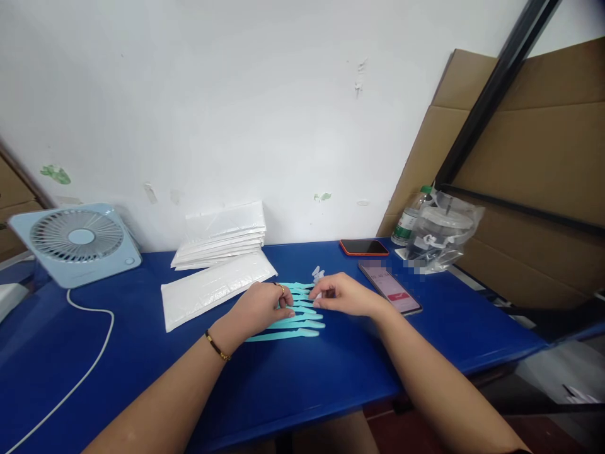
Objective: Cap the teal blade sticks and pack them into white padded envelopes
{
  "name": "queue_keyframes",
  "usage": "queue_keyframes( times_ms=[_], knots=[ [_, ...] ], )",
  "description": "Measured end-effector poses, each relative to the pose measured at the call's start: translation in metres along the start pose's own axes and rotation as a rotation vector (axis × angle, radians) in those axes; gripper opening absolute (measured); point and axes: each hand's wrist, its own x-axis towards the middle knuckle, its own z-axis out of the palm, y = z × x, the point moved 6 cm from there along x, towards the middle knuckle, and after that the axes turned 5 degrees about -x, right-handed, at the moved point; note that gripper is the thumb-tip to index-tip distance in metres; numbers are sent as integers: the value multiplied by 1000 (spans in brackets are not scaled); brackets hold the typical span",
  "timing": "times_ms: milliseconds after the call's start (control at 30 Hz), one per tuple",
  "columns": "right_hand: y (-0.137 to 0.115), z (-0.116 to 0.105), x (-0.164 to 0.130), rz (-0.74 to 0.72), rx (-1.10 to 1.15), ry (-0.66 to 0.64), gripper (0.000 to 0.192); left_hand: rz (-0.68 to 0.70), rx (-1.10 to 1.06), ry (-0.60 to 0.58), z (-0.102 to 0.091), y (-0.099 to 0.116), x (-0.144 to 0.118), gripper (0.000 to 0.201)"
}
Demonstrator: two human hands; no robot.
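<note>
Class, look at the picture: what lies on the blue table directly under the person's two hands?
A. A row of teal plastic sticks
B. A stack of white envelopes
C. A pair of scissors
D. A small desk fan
A: the left hand and the right hand rest on a row of teal plastic sticks laid side by side on the blue table.

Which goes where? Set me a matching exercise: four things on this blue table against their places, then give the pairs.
1. fan
2. stack of white bags
3. teal sticks
4. plastic bottle

A. under the two hands
B. far right, by the cardboard
C. far left, with a white cord
D. at the wall, left of centre

Pairs: 1-C, 2-D, 3-A, 4-B
</note>
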Motion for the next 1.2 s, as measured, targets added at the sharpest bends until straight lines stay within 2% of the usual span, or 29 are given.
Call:
queue_keyframes(
  times_ms=[67,133,300,433,533,700,800,900,1200],
  knots=[
    [6,-9,-1,26,-106,100,14,6,111,27,-3,-4,1,15],
    [11,-12,0,31,-218,145,14,9,182,34,-4,-7,2,12],
    [15,0,7,12,-366,88,10,-49,193,0,-2,-11,4,12],
    [21,-1,7,77,-438,121,9,-59,153,12,-2,-9,1,13],
    [23,-12,2,115,-313,184,7,-67,34,23,-4,-13,-1,16],
    [19,-26,-7,98,124,266,6,-135,-458,15,-6,-23,-3,19],
    [14,-26,-7,49,293,292,9,-154,-655,-7,-8,-23,-3,17],
    [14,-25,-6,50,340,315,14,-177,-732,16,-12,-23,-4,18],
    [16,-16,-3,148,424,210,24,-162,-724,23,-17,-23,-6,20]
  ],
)
